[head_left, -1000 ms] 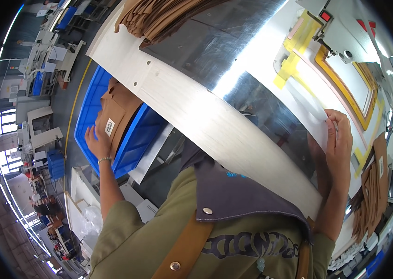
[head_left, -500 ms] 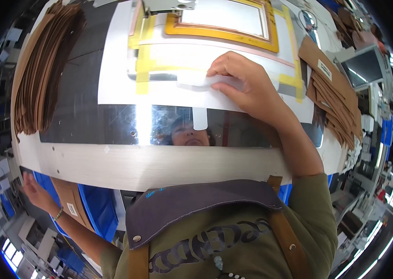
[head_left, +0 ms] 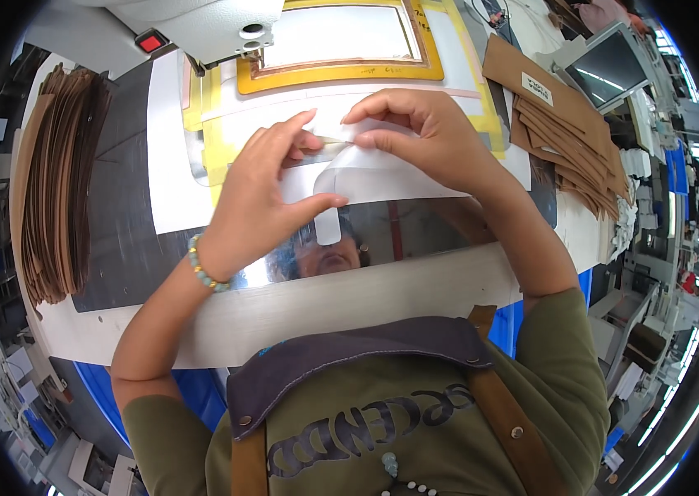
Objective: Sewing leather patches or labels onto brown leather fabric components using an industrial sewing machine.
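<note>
Because the white strip (head_left: 348,169) is thin and pinched at only 1 small spot, it could, I judge, slip, twist or crease if the 2 hands pull unevenly. The right hand (head_left: 436,136) is drawn together at its tips, thumb and forefinger gripping the strip's upper edge, its palm hollow. The left hand (head_left: 256,183) is half spread, its thumb well away from its curled fingers; its fingertips are near the strip, but I cannot tell whether they touch it. The strip is between the 2 hands, above the lower part of the white sheet (head_left: 169,165), in front of the yellow frame (head_left: 341,77). A wrong twist might also fold the loose end onto itself, and if its face is sticky, which I cannot tell, it could cling to fingers or sheet. Leaning on the sheet could perhaps lift the yellow tape (head_left: 215,116) or drag the sheet askew across the shiny dark plate (head_left: 424,236).

As for looks, the strip is pale, smooth and slightly see-through, with its left part bowed into a rounded curl and soft shading under it. Below it, a white tab (head_left: 327,226) shows against the plate; whether that is the strip's own end, its reflection or a separate piece is unclear
</note>
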Motion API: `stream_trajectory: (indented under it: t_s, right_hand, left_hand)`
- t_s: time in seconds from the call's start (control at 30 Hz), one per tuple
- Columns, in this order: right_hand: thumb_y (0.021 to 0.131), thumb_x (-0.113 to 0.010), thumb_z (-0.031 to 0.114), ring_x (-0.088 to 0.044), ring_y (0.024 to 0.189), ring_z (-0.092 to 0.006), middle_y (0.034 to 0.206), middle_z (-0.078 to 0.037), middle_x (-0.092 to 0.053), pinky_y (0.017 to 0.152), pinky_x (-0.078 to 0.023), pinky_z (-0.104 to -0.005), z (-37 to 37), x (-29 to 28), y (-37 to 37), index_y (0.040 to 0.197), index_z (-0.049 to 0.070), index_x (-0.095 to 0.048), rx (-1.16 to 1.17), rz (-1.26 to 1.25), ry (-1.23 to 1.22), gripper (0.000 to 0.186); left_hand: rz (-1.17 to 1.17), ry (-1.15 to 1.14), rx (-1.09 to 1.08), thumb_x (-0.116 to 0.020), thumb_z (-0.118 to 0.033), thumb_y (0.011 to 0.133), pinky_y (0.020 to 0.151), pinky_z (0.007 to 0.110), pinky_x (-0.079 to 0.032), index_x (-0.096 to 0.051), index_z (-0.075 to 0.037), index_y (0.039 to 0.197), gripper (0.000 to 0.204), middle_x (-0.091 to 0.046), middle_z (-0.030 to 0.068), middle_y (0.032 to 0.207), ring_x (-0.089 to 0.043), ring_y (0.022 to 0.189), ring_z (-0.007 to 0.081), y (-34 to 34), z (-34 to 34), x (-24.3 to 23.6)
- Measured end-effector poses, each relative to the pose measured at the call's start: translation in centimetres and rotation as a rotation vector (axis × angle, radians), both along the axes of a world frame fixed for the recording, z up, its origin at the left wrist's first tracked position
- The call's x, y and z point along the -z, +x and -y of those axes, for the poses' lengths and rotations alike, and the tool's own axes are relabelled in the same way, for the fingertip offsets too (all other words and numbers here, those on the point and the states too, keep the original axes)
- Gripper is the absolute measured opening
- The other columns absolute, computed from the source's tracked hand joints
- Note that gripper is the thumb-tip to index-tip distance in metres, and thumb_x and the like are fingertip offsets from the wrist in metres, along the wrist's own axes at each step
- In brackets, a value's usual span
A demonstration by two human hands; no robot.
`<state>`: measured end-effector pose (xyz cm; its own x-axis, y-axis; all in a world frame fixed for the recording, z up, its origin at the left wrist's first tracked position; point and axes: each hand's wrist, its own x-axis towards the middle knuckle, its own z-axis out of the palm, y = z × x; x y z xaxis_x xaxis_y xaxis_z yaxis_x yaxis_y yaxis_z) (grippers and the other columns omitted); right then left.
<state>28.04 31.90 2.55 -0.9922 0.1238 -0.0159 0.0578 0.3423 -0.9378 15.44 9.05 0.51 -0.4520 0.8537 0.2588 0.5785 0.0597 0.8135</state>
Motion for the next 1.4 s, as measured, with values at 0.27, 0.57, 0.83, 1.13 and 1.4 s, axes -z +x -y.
stream_trajectory:
  t_s: [0.27,0.57,0.83,1.13,1.4]
  right_hand:
    - [0.101,-0.073,0.01,-0.072,0.096,-0.0124,0.1,-0.009,-0.078,0.088,-0.056,-0.0268,-2.6,-1.1,0.3,0.128,-0.003,-0.072,-0.024,0.076,0.302,0.03]
    - [0.103,-0.066,0.024,-0.073,0.082,-0.0224,0.098,-0.011,-0.08,0.079,-0.055,-0.0342,-7.2,-4.4,-5.1,0.118,0.0,-0.076,0.072,-0.214,0.373,0.031]
    - [0.1,-0.059,0.011,-0.073,0.093,-0.0193,0.098,-0.009,-0.078,0.088,-0.055,-0.0368,-8.1,-1.6,-11.5,0.119,0.007,-0.078,-0.156,0.232,0.562,0.027]
    - [0.086,-0.083,0.018,-0.071,0.091,-0.0201,0.096,-0.006,-0.073,0.082,-0.055,-0.0349,-5.6,0.0,-13.4,0.111,0.007,-0.076,-0.116,0.214,0.357,0.028]
    - [0.087,-0.084,0.021,-0.071,0.087,-0.0199,0.091,-0.005,-0.074,0.08,-0.055,-0.0354,-5.3,0.5,-14.2,0.108,0.009,-0.078,-0.128,0.136,0.423,0.026]
  left_hand:
    - [-1.008,0.114,0.173,-0.074,-0.005,0.083,0.083,0.038,-0.056,-0.073,-0.001,0.111,0.027,-0.069,0.01,0.106,-0.07,0.103,0.0287,-2.1,0.4,-0.9]
    - [-0.842,-0.12,0.086,-0.065,0.005,0.083,0.104,0.049,-0.055,-0.074,0.001,0.117,0.035,-0.072,0.0155,0.127,-0.068,0.124,0.0384,-4.8,2.5,-1.3]
    - [-0.664,-0.346,-0.074,-0.07,-0.031,0.102,0.127,0.056,-0.03,-0.068,0.003,0.139,0.05,-0.046,0.0279,0.164,-0.041,0.152,0.0493,-8.0,2.1,0.9]
    - [-0.688,-0.391,-0.004,-0.056,-0.06,0.105,0.129,0.065,-0.018,-0.056,-0.001,0.154,0.077,-0.04,0.0288,0.165,-0.032,0.156,0.0466,-9.1,1.1,1.5]
    - [-0.704,-0.428,-0.016,-0.058,-0.055,0.105,0.129,0.064,-0.018,-0.055,-0.001,0.155,0.074,-0.041,0.0279,0.165,-0.031,0.157,0.0459,-9.0,0.8,1.5]
